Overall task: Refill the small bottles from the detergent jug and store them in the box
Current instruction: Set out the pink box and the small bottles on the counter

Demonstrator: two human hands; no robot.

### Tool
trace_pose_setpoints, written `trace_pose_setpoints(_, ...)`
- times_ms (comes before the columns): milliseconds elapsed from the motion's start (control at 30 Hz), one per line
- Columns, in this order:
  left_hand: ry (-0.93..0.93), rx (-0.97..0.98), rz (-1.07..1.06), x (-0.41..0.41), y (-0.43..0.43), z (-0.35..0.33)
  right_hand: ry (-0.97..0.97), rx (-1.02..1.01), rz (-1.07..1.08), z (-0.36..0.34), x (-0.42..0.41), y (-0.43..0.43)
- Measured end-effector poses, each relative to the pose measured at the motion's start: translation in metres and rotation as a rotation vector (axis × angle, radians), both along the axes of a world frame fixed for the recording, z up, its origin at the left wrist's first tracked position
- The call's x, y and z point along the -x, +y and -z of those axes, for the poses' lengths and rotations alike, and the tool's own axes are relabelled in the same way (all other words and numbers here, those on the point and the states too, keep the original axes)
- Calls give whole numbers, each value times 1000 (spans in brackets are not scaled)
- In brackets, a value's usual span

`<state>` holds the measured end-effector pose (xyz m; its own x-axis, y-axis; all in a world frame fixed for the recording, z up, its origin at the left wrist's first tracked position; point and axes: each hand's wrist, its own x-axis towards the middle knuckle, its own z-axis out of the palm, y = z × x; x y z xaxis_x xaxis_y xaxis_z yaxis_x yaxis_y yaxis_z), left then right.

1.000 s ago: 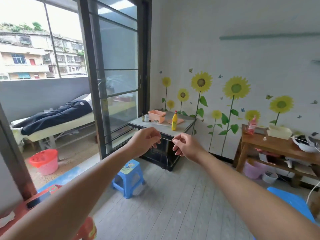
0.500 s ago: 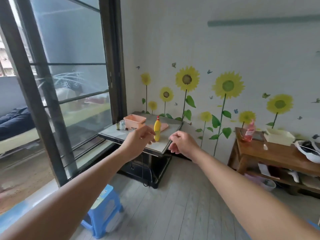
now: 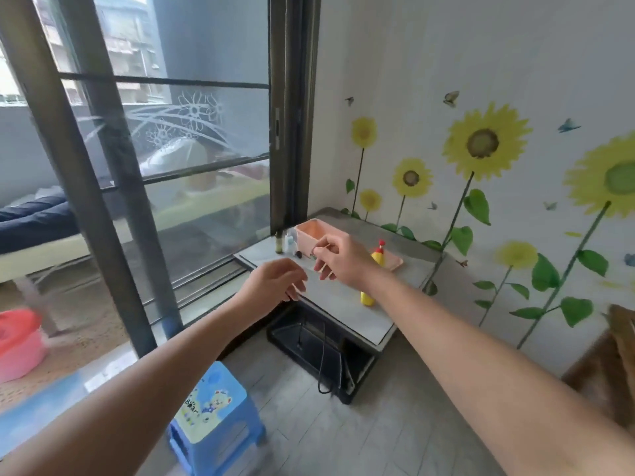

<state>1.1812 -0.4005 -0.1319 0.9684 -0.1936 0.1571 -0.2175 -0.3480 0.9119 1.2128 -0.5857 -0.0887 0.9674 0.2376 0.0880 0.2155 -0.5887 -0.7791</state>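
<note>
Compared with half a second ago, the worktop (image 3: 347,297) now sits nearer and larger in view, and both arms reach further over it. The left hand (image 3: 275,286) hangs above the near left edge with its fingers curled loosely and nothing in its grip. The right hand (image 3: 338,257) is raised over the middle of the worktop, thumb and forefinger pinched together; whether they hold anything cannot be told.

The detergent jug (image 3: 372,280) is a slim yellow container with a red cap, standing upright, its long axis vertical and the cap pointing up; the right wrist hides its middle. It stands near the front right of the worktop, in front of a flat pink tray (image 3: 395,262).

The box (image 3: 311,233) is a pale pink open tub at the back left, its opening facing up. Just left of it the small bottles (image 3: 283,242) stand upright, one dark and one clear. A blue stool (image 3: 214,417) stands on the floor below.
</note>
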Motion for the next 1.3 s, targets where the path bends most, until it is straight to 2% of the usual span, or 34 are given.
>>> trace_pose_setpoints(167,65,-42,22,-138,-16,18,107,-24,100,49,-110,-19)
trace_pose_setpoints(267,77,-21,29,-226,-39,15,98,-159,217,63,-173,-40)
trace_pose_setpoints(367,84,-3,78,-278,-56,11,175,-264,310,83,-212,-54)
trace_pose_setpoints(533,33,40,162,-378,-72,10,279,-285,379,121,-315,-59)
trace_pose_setpoints(700,165,152,28,-467,-41,44,367,-333,324,148,-446,-29)
trace_pose_setpoints(767,161,160,-26,-509,-16,45,354,-343,245,153,-506,-3)
trace_pose_setpoints(1000,190,120,-120,-594,44,48,295,-390,128,127,-592,43)
trace_pose_setpoints(1100,191,100,-57,-652,36,62,138,-329,190,137,-627,28)
trace_pose_setpoints(1167,184,62,39,-690,15,73,116,-310,275,156,-646,14)
trace_pose_setpoints(1300,196,-41,371,-754,-40,97,113,-323,488,192,-674,-7)
